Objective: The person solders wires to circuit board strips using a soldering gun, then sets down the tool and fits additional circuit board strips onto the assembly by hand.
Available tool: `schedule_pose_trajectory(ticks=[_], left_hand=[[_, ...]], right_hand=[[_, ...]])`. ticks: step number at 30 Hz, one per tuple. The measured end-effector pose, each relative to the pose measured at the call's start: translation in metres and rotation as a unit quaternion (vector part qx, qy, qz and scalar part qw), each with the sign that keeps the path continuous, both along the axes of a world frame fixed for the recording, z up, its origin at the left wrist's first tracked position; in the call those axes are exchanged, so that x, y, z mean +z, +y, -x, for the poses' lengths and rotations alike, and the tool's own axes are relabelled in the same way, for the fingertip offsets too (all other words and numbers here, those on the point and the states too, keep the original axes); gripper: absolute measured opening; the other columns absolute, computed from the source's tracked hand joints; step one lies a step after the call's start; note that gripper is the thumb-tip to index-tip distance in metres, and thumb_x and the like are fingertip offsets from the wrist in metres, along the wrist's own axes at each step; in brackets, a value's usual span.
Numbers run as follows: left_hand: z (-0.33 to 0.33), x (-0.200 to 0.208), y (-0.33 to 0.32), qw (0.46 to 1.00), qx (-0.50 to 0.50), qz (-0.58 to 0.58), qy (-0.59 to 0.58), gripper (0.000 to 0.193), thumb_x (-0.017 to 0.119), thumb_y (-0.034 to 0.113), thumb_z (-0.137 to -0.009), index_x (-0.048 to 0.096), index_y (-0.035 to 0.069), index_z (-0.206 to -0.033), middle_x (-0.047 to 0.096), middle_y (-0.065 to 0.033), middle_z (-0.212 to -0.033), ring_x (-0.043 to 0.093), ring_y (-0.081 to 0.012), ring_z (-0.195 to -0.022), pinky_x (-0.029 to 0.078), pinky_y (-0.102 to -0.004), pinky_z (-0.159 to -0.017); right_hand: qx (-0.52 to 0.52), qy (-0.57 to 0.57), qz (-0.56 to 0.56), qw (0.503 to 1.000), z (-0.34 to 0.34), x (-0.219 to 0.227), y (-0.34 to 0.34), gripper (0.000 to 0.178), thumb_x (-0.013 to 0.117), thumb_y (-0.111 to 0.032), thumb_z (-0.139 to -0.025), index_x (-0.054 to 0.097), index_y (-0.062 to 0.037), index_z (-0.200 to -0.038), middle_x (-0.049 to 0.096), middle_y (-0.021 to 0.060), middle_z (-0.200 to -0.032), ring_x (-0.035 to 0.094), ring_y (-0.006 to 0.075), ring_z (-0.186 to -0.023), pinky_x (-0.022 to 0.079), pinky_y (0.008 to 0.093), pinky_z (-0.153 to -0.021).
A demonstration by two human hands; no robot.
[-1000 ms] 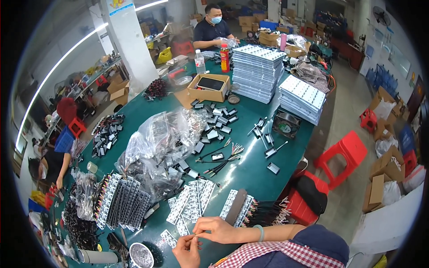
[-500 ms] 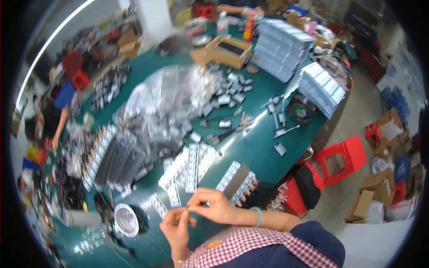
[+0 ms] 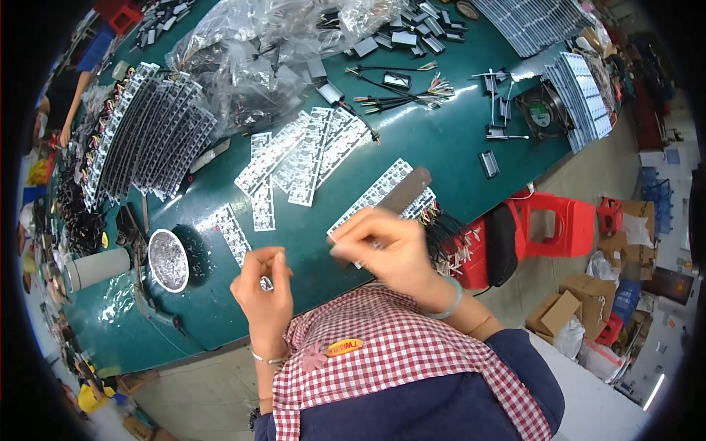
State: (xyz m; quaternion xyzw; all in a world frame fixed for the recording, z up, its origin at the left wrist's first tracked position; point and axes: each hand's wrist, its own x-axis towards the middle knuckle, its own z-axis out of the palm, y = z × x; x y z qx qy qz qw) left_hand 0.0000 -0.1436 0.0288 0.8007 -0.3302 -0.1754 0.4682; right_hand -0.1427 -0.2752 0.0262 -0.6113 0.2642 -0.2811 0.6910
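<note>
My left hand (image 3: 263,288) is raised over the table's near edge, its fingers curled and thumb pressed in. To its right my right hand (image 3: 393,250) pinches thumb and forefinger together. Whatever either holds is too small to make out. Just beyond my left hand lies a narrow white circuit board strip (image 3: 234,234). Behind my right hand, a white circuit board panel (image 3: 373,192) lies under a brown bar (image 3: 404,191); dark wires with pale ends (image 3: 448,242) run from its right end. Several more white circuit boards (image 3: 312,158) overlap farther back.
At left stand a bowl (image 3: 185,259) of silvery bits, a pale cylinder (image 3: 99,269) and a corded tool (image 3: 163,317). Behind are stacked boards (image 3: 147,140), plastic bags (image 3: 250,81) and grey cases (image 3: 404,38). A fan (image 3: 543,110) sits right, red stools (image 3: 555,224) beside the table.
My hands, close together before, have moved apart, the right one going rightward toward the wired panel. The view has tilted down, so the table things appear higher.
</note>
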Motion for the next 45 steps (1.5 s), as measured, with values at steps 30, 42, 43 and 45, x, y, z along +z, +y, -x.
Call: schedule_pose_trajectory(ticks=[30, 42, 43, 45], left_hand=[[-0.009, -0.051, -0.002, 0.935, -0.184, -0.052, -0.299, 0.039, 0.073, 0.004, -0.069, 0.060, -0.002, -0.106, 0.065, -0.0138, -0.093, 0.058, -0.0282, -0.071, 0.048, -0.0362, -0.062], [0.027, 0.028, -0.089, 0.929, -0.365, -0.048, 0.043, 0.026, 0.059, 0.022, -0.089, 0.053, 0.001, -0.102, 0.059, -0.0227, -0.075, 0.058, -0.0424, -0.070, 0.043, -0.0431, -0.057], [0.028, 0.026, -0.094, 0.917, -0.389, -0.051, 0.065, 0.024, 0.058, 0.023, -0.090, 0.051, 0.001, -0.097, 0.055, -0.0240, -0.069, 0.055, -0.0451, -0.068, 0.041, -0.0434, -0.054], [0.030, 0.027, -0.096, 0.924, -0.377, -0.008, 0.068, 0.021, 0.057, 0.021, -0.091, 0.052, 0.000, -0.095, 0.053, -0.0234, -0.067, 0.054, -0.0423, -0.064, 0.040, -0.0402, -0.052]], right_hand=[[-0.255, 0.154, 0.116, 0.948, 0.077, -0.043, -0.044, 0.024, 0.066, 0.006, -0.076, 0.053, 0.0032, -0.096, 0.062, 0.0135, -0.096, 0.059, 0.0177, -0.086, 0.048, 0.0280, -0.072], [-0.012, 0.125, 0.013, 0.992, 0.080, 0.016, -0.034, 0.019, 0.066, 0.002, -0.080, 0.061, 0.0048, -0.098, 0.064, 0.0028, -0.083, 0.057, 0.0058, -0.073, 0.046, 0.0207, -0.063], [0.003, 0.126, -0.005, 0.992, 0.079, 0.014, -0.034, 0.019, 0.067, 0.002, -0.080, 0.061, 0.0046, -0.098, 0.064, 0.0028, -0.084, 0.058, 0.0062, -0.074, 0.047, 0.0211, -0.063], [0.038, 0.100, -0.037, 0.994, 0.078, 0.014, -0.039, 0.020, 0.068, 0.001, -0.080, 0.062, 0.0039, -0.099, 0.064, 0.0029, -0.086, 0.058, 0.0065, -0.075, 0.047, 0.0214, -0.064]])
